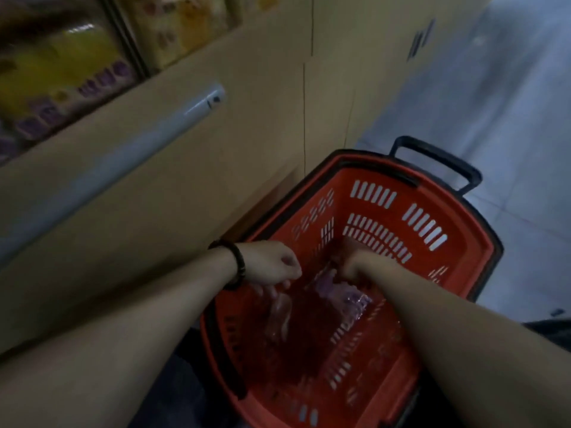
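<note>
Where the picture blurs: the right hand (355, 262) is a dim smear, its fingers hidden behind the wrist; whether it grips anything cannot be told.
Left hand (272, 264): knuckles up, fingers curled downward, tips lost against a sheet of clear film (279, 310); a pinch or a mere touch cannot be told apart.
Bracelet (239, 262): dark band round the left wrist.
Packet (346, 299): clear wrap with purple contents, low inside the basket, directly under the right hand and just beside the left fingertips; its print is unreadable.
Basket (463, 239): red plastic with slotted walls and a black rim, both forearms reaching in over its near edge; the near corner is cut off by the frame.
Pull handle (438, 159): black, standing up at the far end.
Floor (509, 118): pale grey tiles, under and to the right of the basket.
Cabinet (216, 180): tan panels just left of the basket, with a pale bar (197, 109) across them.
Shelf goods (71, 66): yellow and purple packs, top left, blurred.
</note>
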The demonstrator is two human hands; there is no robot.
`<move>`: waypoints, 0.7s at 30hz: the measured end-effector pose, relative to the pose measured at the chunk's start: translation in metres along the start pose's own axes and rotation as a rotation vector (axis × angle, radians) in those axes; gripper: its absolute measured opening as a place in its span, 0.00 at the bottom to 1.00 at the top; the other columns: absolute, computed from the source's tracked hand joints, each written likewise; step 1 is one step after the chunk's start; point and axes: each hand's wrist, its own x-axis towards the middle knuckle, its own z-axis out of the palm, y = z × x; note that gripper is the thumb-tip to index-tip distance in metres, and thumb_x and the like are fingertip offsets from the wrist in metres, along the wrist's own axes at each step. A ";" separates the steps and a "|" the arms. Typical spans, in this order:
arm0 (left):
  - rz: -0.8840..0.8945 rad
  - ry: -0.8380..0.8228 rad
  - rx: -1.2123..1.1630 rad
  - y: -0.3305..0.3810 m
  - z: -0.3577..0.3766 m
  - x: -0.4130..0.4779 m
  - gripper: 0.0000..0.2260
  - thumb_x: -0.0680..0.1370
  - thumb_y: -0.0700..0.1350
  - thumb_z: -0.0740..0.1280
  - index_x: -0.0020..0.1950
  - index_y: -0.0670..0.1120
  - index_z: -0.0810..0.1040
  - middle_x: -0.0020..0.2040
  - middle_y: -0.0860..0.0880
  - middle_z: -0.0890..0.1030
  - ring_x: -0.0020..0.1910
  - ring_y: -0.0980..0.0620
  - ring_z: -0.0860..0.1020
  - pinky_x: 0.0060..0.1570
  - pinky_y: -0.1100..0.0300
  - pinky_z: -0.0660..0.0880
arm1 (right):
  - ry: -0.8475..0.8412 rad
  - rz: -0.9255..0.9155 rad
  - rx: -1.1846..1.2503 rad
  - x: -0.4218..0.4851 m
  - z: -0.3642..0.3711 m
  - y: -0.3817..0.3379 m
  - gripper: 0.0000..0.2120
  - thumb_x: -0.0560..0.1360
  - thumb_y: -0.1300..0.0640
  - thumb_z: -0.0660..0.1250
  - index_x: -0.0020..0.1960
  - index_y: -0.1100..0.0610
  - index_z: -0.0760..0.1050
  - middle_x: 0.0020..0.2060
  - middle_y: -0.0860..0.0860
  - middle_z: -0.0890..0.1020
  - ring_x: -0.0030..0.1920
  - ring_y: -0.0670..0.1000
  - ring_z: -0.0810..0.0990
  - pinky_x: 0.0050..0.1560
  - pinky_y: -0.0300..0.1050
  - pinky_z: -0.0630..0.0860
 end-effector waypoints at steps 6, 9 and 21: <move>0.045 0.013 0.073 0.004 -0.004 0.003 0.10 0.84 0.51 0.66 0.64 0.50 0.78 0.54 0.47 0.85 0.50 0.47 0.87 0.46 0.52 0.83 | 0.074 0.134 -0.098 0.102 0.092 0.022 0.47 0.57 0.27 0.60 0.71 0.47 0.77 0.72 0.55 0.77 0.71 0.62 0.75 0.71 0.63 0.70; 0.043 0.015 0.095 0.001 -0.005 0.004 0.10 0.83 0.53 0.66 0.62 0.52 0.79 0.52 0.47 0.86 0.47 0.48 0.87 0.46 0.50 0.84 | 0.112 0.131 -0.153 0.115 0.117 0.028 0.31 0.77 0.39 0.60 0.75 0.52 0.73 0.73 0.55 0.75 0.72 0.62 0.74 0.67 0.49 0.71; 0.014 -0.030 0.119 0.002 -0.005 -0.003 0.12 0.85 0.56 0.63 0.63 0.52 0.79 0.54 0.50 0.85 0.48 0.52 0.87 0.50 0.50 0.85 | 0.077 0.093 0.073 0.056 0.101 -0.013 0.28 0.85 0.49 0.60 0.81 0.60 0.60 0.75 0.61 0.71 0.73 0.66 0.73 0.71 0.58 0.72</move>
